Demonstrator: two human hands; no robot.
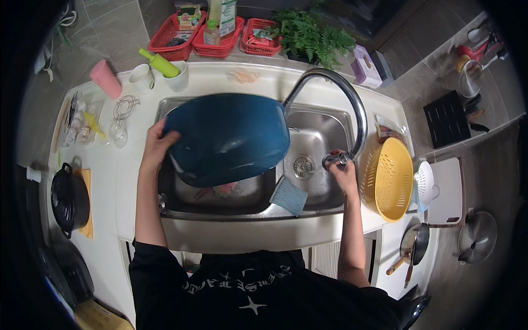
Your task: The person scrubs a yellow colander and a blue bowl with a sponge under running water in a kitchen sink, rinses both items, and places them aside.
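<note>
My left hand [159, 144] grips the left end of a large blue plastic basin [229, 138], which is tilted over the left bowl of a steel double sink [247, 210]. My right hand [342, 169] is closed around the spray head of a chrome gooseneck faucet [361, 111] above the right bowl. No water can be made out at the spray head. A light blue cloth [288, 196] drapes over the divider between the bowls. Something pink [225, 189] lies in the left bowl, partly hidden by the basin.
A yellow colander [394, 181] stands right of the sink, with a frying pan [420, 243] nearer me. A black lidded pot [70, 200] sits at the left. White cups [141, 78], a pink tumbler [106, 79], red baskets [218, 43] and a green plant [311, 37] line the back.
</note>
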